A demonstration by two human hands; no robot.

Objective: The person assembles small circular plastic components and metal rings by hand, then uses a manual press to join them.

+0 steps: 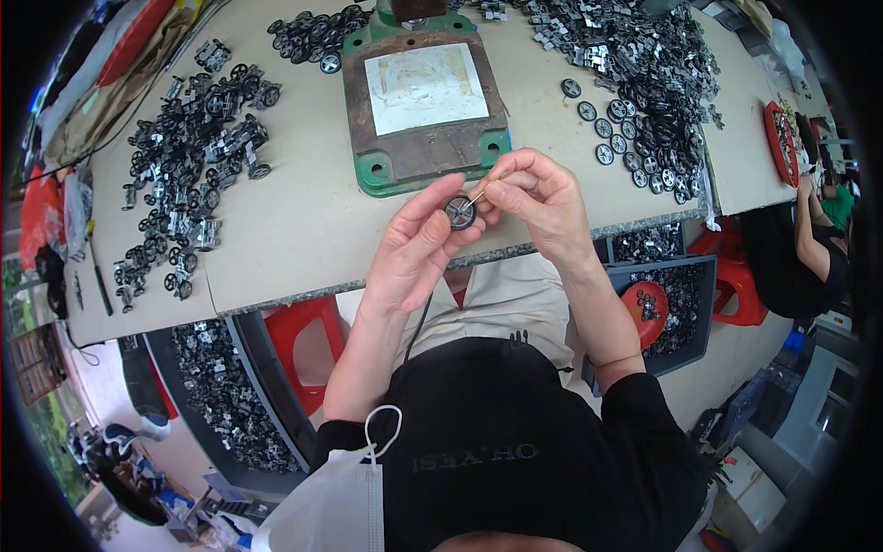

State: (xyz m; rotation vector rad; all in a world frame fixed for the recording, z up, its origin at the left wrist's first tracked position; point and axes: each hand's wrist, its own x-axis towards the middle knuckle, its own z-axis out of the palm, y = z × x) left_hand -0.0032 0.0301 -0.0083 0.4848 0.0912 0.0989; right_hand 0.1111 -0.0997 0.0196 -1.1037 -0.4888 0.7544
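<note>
The left hand (416,247) pinches a small black plastic wheel with a grey hub (460,212) just in front of the green-edged rusty metal press base (423,97). The right hand (538,198) grips a thin metal pin (482,189) whose tip meets that hub, its far end hidden by fingers. Beyond the base, its upright is cut off.

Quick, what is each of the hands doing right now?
Left hand: closed on a small black wheel, pinched in its fingertips.
Right hand: closed, pinching a thin metal pin against the wheel's hub.
</note>
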